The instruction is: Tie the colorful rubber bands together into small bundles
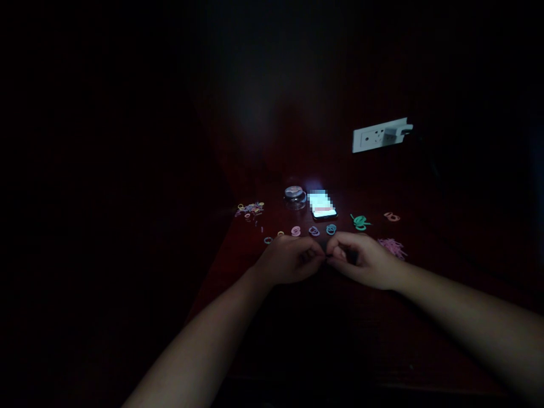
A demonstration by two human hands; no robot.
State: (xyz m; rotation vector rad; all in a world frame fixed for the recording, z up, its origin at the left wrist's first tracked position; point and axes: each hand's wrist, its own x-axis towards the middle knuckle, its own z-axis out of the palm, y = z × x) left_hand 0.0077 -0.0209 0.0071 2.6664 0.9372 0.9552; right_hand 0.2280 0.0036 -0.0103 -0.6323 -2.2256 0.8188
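My left hand [293, 259] and my right hand [363, 260] meet fingertip to fingertip above the dark red table [229, 266]. Both are pinched closed on something small and dark that I cannot make out. Beyond them lie small rings in a row: a pink pair [296, 230], a purple one [314, 231] and a blue one [331, 229]. A yellow ring [280, 234] and a dark multicoloured ring [268, 240] are by my left hand. Beside my right wrist is a pile of pink strips [394, 248].
A lit phone [323, 205] lies beside a lidded clear jar [294, 198]. Mixed coloured pieces [250, 209] are scattered at the left. Green loops [360, 222] and orange loops [391, 216] lie at the right. A socket [378, 136] with a plug is on the wall.
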